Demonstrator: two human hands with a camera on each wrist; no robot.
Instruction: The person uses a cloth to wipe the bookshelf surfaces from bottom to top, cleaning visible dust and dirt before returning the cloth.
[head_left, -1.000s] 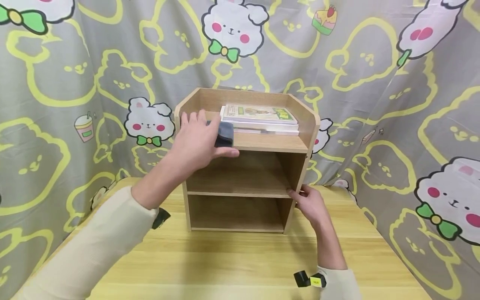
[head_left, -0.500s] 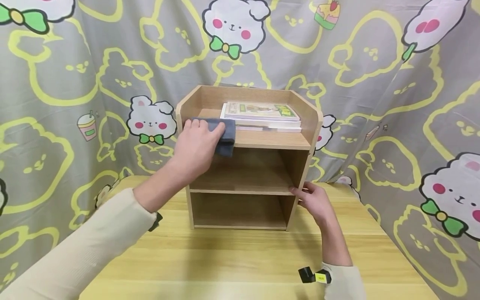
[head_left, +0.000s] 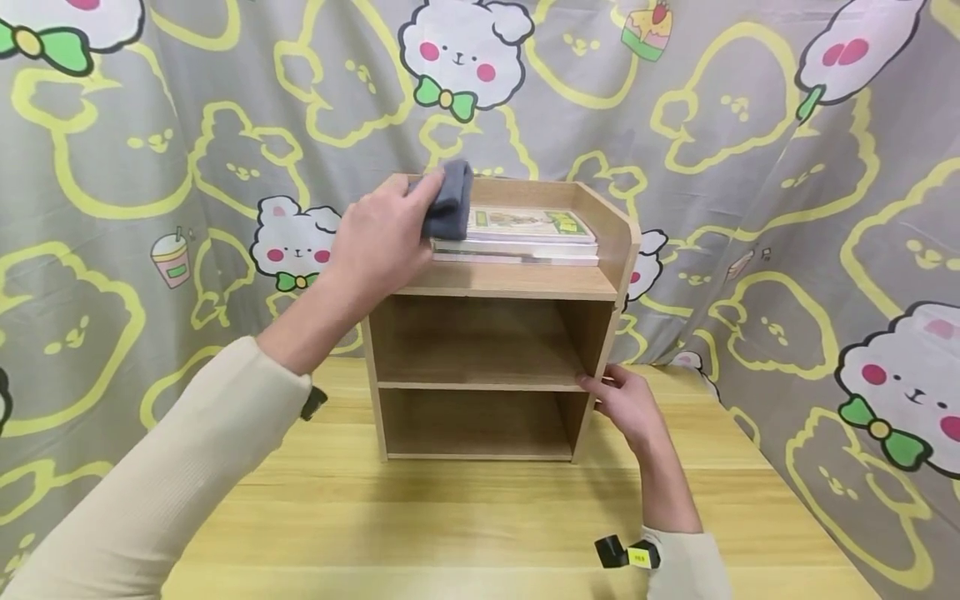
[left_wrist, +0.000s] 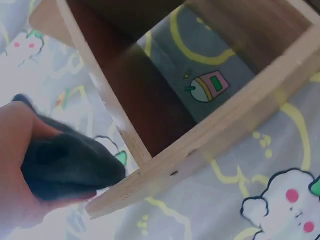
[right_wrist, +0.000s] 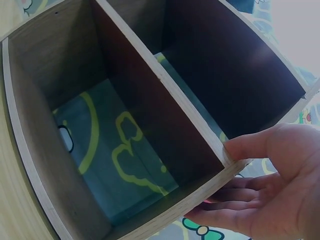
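At the left, the sleeved left arm reaches far, and the left hand [head_left: 386,233] is closed around a folded dark grey cloth [head_left: 452,200], by the upper left side of the wooden shelf [head_left: 487,386]. The cloth sticks out to the right of this hand; whether it touches the wood, I cannot tell. To the right of the cloth, a stack of books [head_left: 532,229] lies flat on the top level. The shelf stands upright on the table [head_left: 450,525], between both hands. At the right and lower, the right hand [head_left: 628,406] grips the right side panel, its thumb at the middle board's front edge, its other fingers outside.
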